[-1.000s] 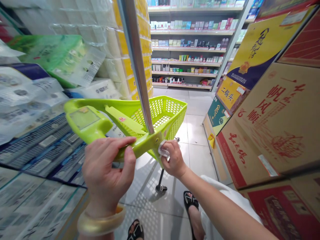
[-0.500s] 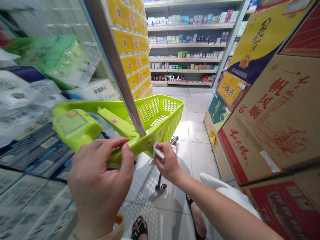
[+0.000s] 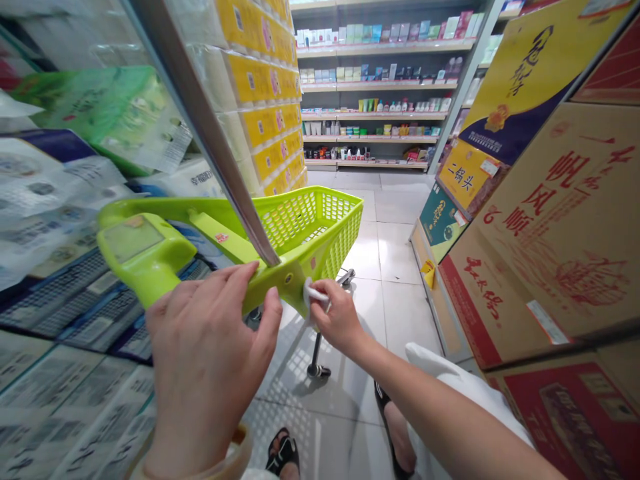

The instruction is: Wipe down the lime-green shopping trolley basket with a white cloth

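Observation:
A lime-green plastic shopping basket (image 3: 320, 220) on a wheeled stand tilts in front of me, with a shiny metal handle pole (image 3: 210, 140) rising from its near corner. My left hand (image 3: 210, 353) grips the basket's near rim between thumb and fingers. My right hand (image 3: 336, 317) is closed on a small white wipe (image 3: 314, 293) and presses it against the basket's near corner, just below the pole's base. A green panel (image 3: 143, 243) juts from the basket's left end.
Stacked tissue and paper packs (image 3: 65, 200) crowd the left. Large cardboard cartons (image 3: 545, 220) line the right. A tiled aisle (image 3: 395, 267) runs ahead to stocked shelves (image 3: 380, 100). The basket's wheel (image 3: 318, 371) rests on the floor near my sandalled feet (image 3: 283, 453).
The basket has shifted left and slightly up in view, its pole leaning further left. My left hand has re-gripped the rim; my right hand has slid the wipe left along the corner.

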Available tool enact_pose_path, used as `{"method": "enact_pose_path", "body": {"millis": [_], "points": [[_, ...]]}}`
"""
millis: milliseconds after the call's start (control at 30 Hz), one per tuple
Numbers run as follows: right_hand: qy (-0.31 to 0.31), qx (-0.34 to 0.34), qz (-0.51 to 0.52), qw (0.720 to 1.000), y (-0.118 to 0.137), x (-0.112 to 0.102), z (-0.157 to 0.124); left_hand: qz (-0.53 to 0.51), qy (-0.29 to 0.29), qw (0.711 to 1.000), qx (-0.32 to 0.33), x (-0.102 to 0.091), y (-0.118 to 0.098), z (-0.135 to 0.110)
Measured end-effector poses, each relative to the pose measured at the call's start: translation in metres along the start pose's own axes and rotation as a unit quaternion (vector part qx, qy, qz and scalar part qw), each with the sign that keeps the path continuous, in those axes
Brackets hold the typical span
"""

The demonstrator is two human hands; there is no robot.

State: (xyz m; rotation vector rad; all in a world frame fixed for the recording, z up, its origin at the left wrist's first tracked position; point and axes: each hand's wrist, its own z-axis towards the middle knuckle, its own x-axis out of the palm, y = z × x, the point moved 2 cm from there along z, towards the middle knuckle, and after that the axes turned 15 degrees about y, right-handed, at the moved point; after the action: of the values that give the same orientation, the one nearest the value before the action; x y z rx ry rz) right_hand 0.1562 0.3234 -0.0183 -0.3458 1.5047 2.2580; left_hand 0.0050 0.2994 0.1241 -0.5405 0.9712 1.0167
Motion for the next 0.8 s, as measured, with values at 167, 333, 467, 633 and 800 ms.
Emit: {"method": "enact_pose_path", "body": {"millis": [167, 333, 467, 633, 800], "points": [[-0.138, -0.093, 0.045, 0.985, 0.034, -0.038, 0.020, 0.016, -0.042, 0.999, -0.023, -0.001, 0.000, -0.002], [-0.128, -0.179, 0.026, 0.975, 0.068, -0.046, 0.031, -0.005, -0.059, 0.998, -0.016, 0.001, 0.005, -0.008], [-0.047, -0.226, -0.020, 0.973, 0.081, -0.034, 0.028, -0.021, -0.079, 0.997, -0.003, 0.000, 0.012, -0.011], [0.024, -0.247, -0.050, 0.967, 0.082, -0.027, 0.026, -0.027, -0.087, 0.996, 0.003, -0.001, 0.017, -0.012], [0.004, -0.191, -0.056, 0.980, 0.068, -0.031, 0.033, -0.039, -0.070, 0.997, -0.001, -0.001, 0.016, -0.013]]}}
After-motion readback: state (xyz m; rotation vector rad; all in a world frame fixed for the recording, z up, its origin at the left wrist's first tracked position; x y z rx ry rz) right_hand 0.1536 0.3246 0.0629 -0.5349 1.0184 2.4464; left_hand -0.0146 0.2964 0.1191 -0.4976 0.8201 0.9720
